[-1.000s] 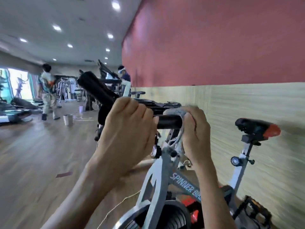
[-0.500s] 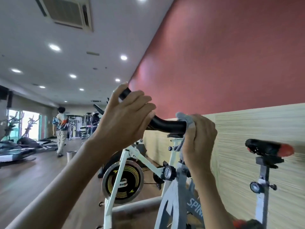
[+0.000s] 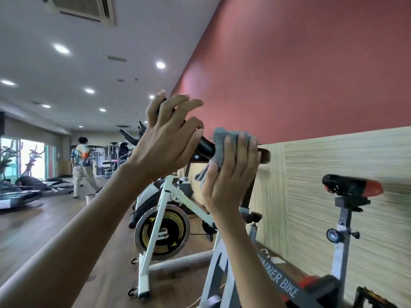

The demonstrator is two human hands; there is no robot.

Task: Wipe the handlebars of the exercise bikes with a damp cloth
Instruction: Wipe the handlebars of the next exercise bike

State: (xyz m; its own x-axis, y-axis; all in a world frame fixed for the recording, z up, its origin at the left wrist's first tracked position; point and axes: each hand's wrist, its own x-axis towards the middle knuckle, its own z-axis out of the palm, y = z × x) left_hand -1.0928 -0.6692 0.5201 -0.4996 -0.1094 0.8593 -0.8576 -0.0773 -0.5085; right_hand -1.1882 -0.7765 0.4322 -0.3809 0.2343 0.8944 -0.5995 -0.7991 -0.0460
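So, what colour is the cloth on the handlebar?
Grey. The head view shows the cloth pressed on the handlebar by the right hand.

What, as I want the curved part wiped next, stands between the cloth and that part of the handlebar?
The left hand does: it holds the handlebar just left of the cloth, covering the curve, with a short bare stretch between them. The right hand grips the cloth around the bar.

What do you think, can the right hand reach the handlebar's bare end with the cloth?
Probably yes: the right hand grips the cloth round the handlebar just beside that end, nothing lies between, and the left hand is farther along.
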